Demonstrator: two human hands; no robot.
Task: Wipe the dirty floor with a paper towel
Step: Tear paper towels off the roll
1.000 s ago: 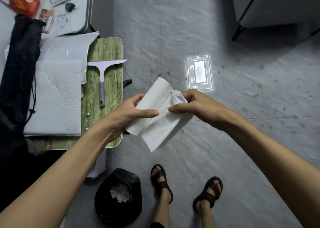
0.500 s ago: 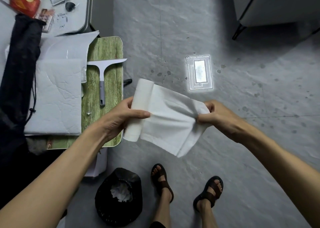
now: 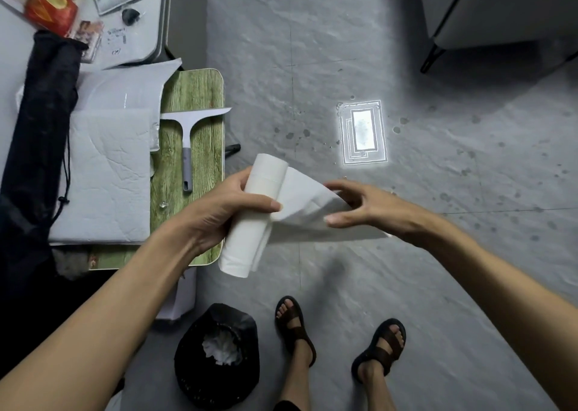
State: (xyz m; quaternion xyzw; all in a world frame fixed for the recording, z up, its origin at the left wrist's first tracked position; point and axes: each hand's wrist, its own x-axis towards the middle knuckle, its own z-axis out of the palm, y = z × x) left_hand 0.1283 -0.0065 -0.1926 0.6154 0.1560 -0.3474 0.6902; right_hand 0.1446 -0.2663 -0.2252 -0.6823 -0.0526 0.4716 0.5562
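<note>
Left hand (image 3: 219, 215) wraps around the paper towel roll (image 3: 266, 191), thumb across its front and fingers behind. The right hand (image 3: 369, 210) hovers with fingers spread and relaxed over the loose sheet (image 3: 308, 212) drawn off the roll, and no pinch on it is visible. The roll sits in the air in front of the body, well above the floor (image 3: 312, 50) and tilted, its lower end hanging towards the feet. It looks light and soft, a matt white cylinder that would dent under a hard squeeze, so a full-hand hold around its middle seems right. The sheet is thin, limp and creased and will likely tear easily. It is best pinched near its free edge and pulled against the held roll, then bunched into a pad for wiping. Once wet it will probably go weak. The floor is grey with a rough, stone-like grain and thin seams. Dark spots (image 3: 291, 135) dot it, some close to a bright patch (image 3: 362, 132) of reflected light. On the left, a squeegee (image 3: 187, 141) with a pale blade and grey handle lies on a green board (image 3: 200, 94) with a wood-grain print. A bin (image 3: 190, 373) lined with glossy black plastic holds crumpled white paper, just beside the sandalled feet (image 3: 294, 323).
</note>
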